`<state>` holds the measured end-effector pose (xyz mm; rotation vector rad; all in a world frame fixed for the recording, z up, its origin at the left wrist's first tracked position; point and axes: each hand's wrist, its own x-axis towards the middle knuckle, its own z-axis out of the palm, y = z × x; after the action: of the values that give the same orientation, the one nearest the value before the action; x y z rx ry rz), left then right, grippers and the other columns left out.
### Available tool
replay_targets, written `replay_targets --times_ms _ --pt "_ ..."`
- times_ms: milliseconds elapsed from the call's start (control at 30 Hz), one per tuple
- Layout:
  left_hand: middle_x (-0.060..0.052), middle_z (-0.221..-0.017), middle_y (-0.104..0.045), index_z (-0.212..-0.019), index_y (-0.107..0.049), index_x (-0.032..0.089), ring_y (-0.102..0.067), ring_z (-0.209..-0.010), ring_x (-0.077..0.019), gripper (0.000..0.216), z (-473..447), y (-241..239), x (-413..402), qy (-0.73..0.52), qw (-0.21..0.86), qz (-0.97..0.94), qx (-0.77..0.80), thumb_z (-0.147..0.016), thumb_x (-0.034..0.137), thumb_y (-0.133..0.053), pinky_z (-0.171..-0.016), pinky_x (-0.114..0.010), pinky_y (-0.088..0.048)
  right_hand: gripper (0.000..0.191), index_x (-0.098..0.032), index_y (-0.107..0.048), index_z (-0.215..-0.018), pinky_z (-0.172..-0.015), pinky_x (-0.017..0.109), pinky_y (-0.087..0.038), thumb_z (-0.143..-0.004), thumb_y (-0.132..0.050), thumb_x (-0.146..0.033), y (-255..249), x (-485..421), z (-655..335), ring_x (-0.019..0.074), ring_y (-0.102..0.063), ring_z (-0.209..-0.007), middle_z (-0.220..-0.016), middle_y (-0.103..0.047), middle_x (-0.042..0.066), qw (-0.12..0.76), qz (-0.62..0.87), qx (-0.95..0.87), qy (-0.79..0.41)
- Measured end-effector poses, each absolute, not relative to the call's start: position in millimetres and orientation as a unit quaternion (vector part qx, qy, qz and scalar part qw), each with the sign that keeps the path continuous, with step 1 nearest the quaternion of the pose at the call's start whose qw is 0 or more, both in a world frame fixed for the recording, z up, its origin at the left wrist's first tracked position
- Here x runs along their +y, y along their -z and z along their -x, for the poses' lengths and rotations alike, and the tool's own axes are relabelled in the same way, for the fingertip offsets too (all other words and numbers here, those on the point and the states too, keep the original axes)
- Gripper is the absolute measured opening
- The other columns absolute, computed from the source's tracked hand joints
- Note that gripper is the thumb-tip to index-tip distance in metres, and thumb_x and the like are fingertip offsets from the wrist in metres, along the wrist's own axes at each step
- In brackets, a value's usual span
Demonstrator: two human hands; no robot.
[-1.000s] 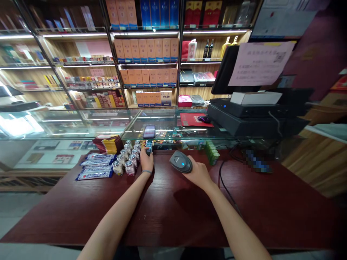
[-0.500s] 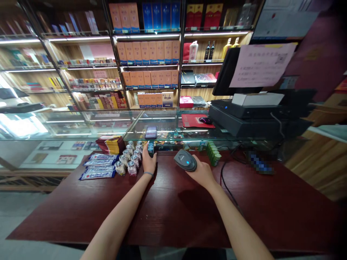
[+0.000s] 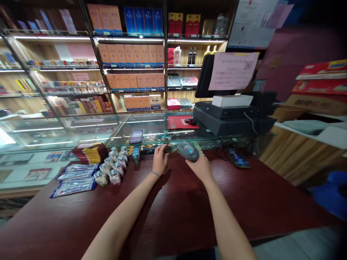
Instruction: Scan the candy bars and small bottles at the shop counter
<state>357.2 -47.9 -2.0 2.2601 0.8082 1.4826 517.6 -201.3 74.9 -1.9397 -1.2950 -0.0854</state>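
Note:
My right hand (image 3: 201, 167) is wrapped round the handle of a dark grey barcode scanner (image 3: 188, 151), whose blue light is on. To the left of it, my left hand (image 3: 160, 160) hovers over or near the wooden table (image 3: 168, 213) with fingers apart and nothing visible in them. Left of that hand stands a short row of small blue-topped containers (image 3: 136, 154). Glass jars with metal lids (image 3: 114, 176) are lined up in two rows beyond them. Small green containers (image 3: 200, 148) are partly hidden behind the scanner.
Blue-white long packets (image 3: 76, 184) and a stack of red and yellow packets (image 3: 92, 153) lie at left. A glass display counter (image 3: 119, 133) borders the table's far side. A monitor (image 3: 204, 76), a mouse (image 3: 190, 121), cables and a blurred-out phone-like object (image 3: 237, 158) are at right.
My left hand has let go of the blue-topped containers and moved right, toward the scanner. The view has turned right. My right hand still holds the scanner, now in front of the green containers.

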Motion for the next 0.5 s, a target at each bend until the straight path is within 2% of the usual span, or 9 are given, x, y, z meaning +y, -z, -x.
replay_targets --times_ms 200,500 --pt "-0.013 -0.128 -0.047 -0.139 -0.048 0.024 -0.049 -0.124 -0.0252 0.052 -442.9 9.9 -46.2 -0.497 0.220 -0.802 0.247 -0.088 0.012 -0.054 -0.111 -0.047 -0.040 0.044 -0.022 -0.063 -0.117 -0.073 0.037 -0.054 -0.077 -0.065 -0.039 -71.5 -209.3 -552.7 0.0322 -0.072 -0.093 -0.094 -0.076 0.012 0.469 0.752 -0.462 0.026" --pt "-0.013 -0.125 -0.043 -0.133 -0.053 0.023 -0.050 -0.118 -0.0265 0.053 -509.6 24.3 -43.5 -0.496 0.231 -0.799 0.248 -0.083 0.007 -0.054 -0.107 -0.050 -0.044 0.044 -0.021 -0.064 -0.114 -0.063 0.035 -0.053 -0.077 -0.061 -0.045 -70.9 -223.9 -587.0 0.0305 -0.072 -0.084 -0.087 -0.076 0.009 0.533 0.742 -0.406 0.029"
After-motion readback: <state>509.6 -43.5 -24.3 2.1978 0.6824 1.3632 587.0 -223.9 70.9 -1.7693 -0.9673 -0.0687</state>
